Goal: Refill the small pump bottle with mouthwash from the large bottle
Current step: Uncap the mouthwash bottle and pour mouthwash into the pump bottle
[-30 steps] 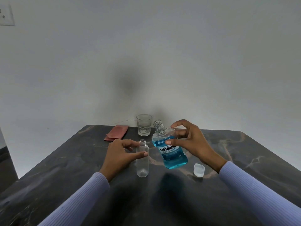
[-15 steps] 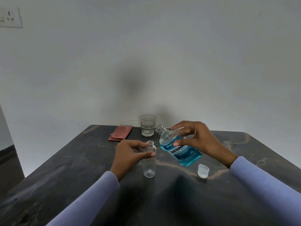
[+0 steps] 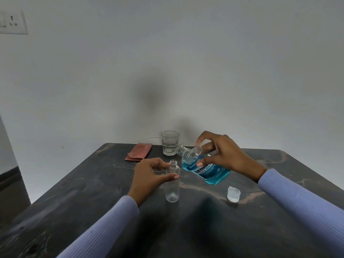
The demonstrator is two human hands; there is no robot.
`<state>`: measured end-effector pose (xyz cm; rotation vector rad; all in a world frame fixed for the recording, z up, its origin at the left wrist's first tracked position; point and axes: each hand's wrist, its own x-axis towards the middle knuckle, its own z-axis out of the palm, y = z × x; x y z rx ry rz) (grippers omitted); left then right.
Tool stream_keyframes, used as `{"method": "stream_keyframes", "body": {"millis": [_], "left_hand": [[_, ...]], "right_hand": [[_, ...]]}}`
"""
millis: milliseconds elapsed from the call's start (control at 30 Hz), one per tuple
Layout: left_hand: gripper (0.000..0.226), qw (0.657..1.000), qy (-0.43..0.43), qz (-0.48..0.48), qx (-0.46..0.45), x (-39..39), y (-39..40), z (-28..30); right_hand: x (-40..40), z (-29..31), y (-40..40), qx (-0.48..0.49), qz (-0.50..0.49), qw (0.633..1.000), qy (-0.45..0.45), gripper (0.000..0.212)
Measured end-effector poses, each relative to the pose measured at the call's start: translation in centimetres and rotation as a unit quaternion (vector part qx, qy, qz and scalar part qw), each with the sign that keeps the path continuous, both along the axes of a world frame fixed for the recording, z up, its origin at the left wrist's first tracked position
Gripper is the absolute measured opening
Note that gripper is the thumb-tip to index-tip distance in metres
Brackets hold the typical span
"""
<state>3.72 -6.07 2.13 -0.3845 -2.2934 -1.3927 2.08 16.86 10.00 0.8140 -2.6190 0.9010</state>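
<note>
A small clear bottle (image 3: 172,185) stands upright on the dark marble table (image 3: 96,185), uncapped and empty, with no pump on it. My left hand (image 3: 149,175) grips it around the upper body. My right hand (image 3: 223,157) holds the large mouthwash bottle (image 3: 208,168), half full of blue liquid, lifted off the table. It is tilted steeply left, its open neck just above and right of the small bottle's mouth. No liquid is seen flowing. A translucent white cap (image 3: 233,194) lies on the table to the right.
A clear drinking glass (image 3: 169,143) stands at the far edge, right behind the tilted bottle's neck. A folded reddish cloth (image 3: 138,152) lies to its left. A wall with a socket plate (image 3: 12,23) rises behind the table.
My right hand has tipped the mouthwash bottle further left, bringing its neck down toward the small bottle's mouth. My left hand keeps its hold on the small bottle.
</note>
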Motion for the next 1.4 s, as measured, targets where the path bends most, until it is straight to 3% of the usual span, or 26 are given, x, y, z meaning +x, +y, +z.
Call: {"method": "stream_keyframes", "body": {"millis": [333, 1400], "left_hand": [[0.045, 1.000, 0.024, 0.013, -0.013, 0.2, 0.1, -0.1], [0.035, 0.998, 0.054, 0.023, -0.016, 0.4, 0.2, -0.2]], "right_hand": [[-0.5, 0.2, 0.2, 0.022, 0.020, 1.000, 0.003, 0.032], [-1.4, 0.8, 0.0, 0.109, 0.042, 0.993, 0.013, 0.038]]}}
